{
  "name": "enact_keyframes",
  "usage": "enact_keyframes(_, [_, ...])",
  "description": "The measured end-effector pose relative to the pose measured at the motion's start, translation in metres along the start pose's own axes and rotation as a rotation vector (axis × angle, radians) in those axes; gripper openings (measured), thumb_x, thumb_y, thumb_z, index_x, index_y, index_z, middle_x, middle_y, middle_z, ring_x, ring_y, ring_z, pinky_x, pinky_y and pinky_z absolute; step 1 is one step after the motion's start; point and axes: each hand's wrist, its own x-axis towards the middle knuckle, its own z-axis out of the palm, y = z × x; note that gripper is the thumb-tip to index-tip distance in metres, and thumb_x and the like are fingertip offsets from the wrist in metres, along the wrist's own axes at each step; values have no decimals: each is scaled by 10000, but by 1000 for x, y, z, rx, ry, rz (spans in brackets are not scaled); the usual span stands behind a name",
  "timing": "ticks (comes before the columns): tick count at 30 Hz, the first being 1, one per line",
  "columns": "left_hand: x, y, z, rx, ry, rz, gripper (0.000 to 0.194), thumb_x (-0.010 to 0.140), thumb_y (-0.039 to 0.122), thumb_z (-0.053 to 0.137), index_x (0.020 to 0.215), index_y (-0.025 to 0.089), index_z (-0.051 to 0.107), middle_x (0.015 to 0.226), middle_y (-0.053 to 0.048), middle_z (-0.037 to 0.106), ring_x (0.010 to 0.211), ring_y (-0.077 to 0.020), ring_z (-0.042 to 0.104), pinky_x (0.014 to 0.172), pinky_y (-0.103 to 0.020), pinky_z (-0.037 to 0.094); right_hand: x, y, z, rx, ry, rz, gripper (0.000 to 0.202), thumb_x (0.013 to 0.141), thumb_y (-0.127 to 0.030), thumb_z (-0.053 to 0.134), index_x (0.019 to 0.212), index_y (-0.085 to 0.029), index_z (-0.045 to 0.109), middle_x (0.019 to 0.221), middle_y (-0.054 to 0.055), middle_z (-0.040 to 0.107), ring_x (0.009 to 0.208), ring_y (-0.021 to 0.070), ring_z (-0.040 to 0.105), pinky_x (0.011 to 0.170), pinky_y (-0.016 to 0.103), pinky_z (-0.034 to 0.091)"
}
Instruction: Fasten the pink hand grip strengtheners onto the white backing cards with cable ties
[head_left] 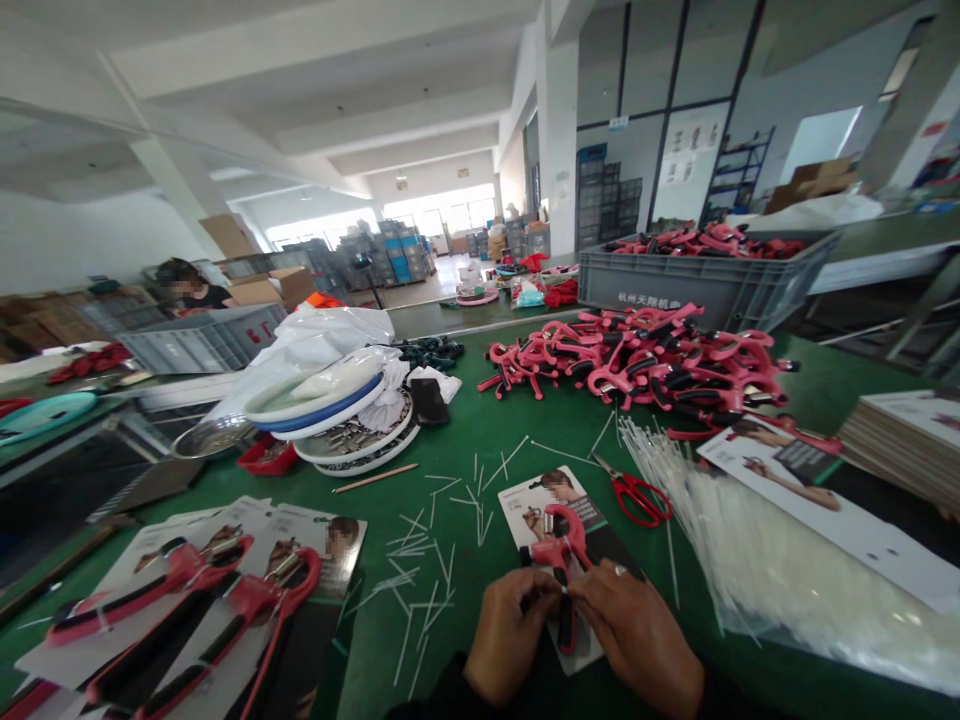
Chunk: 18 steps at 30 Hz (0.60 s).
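A pink-and-black hand tool [568, 540] with a hooked jaw and black grips lies on a printed backing card [525, 502]. My left hand [514, 625] is closed at the tool's left side, with its fingertips on the handle. From the right, my right hand [637, 625] pinches the same handle, and its thumb and fingers meet the left fingertips. A small white bit, like a cable tie, shows between the fingertips; the rest is hidden. Red-handled scissors [637, 497] lie beyond my right hand. Loose white cable ties [411, 575] are scattered left of my left hand.
Carded tools [247, 590] are stacked at front left. A bag of cable ties [795, 550] and stacked cards [900, 450] lie right. Behind are a pile of pink tools [630, 360], a grey crate [675, 285] and round trays [352, 460]. A person [196, 290] sits far left.
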Motion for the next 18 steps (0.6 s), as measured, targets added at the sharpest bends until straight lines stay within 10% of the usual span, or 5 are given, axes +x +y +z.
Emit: enact_keyframes(18, [-2,15,11,92,82,55,146,730,119,547,800,175,662,774,-31,677,728,-161,608,668,-234,454,7,6,-11,176,-59,60,195,884,-314,429,861,-229,603,829,28,623,759,156,600,699,276,485])
